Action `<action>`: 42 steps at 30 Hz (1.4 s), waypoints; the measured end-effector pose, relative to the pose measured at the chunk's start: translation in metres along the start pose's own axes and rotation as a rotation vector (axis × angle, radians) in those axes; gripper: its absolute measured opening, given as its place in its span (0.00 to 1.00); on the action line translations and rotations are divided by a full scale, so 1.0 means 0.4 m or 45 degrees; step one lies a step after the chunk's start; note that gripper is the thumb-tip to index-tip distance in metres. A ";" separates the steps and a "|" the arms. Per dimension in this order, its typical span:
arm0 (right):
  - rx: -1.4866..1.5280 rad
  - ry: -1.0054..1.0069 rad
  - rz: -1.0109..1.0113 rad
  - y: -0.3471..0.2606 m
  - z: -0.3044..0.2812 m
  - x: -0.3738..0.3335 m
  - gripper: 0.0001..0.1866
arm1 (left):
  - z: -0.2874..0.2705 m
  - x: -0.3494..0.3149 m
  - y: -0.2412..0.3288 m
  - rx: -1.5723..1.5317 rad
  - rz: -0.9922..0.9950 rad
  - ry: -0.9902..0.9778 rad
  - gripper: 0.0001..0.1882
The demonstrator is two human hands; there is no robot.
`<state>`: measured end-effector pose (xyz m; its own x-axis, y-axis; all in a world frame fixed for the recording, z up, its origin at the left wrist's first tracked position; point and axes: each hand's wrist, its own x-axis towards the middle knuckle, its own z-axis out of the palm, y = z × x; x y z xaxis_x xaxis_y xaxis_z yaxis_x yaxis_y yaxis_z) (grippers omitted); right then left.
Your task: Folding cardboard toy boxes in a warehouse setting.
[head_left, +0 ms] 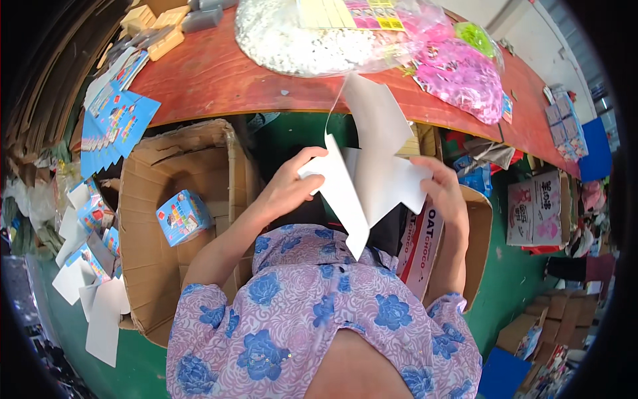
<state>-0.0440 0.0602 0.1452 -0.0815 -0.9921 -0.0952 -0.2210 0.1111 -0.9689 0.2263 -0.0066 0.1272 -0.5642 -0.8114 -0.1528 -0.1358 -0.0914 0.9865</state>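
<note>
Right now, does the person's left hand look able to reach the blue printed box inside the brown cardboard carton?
Probably yes: the brown carton is open beside the left forearm and nothing covers the blue box, but the left hand holds folded white card and may need to release it.

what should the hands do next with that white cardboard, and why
Probably fold the white cardboard inward along its creases: the left hand and right hand hold it from opposite sides, and its panels stand open; a blue box sits in the carton at left.
</note>
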 end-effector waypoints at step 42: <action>-1.515 0.042 -0.726 0.234 0.141 0.027 0.16 | 0.031 -0.010 -0.212 0.526 0.144 0.100 0.08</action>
<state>-0.0108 0.0568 0.0405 0.2872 -0.9164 0.2788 -0.9443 -0.3196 -0.0779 0.2299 0.0113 0.0434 -0.5327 -0.8460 -0.0241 -0.4001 0.2266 0.8880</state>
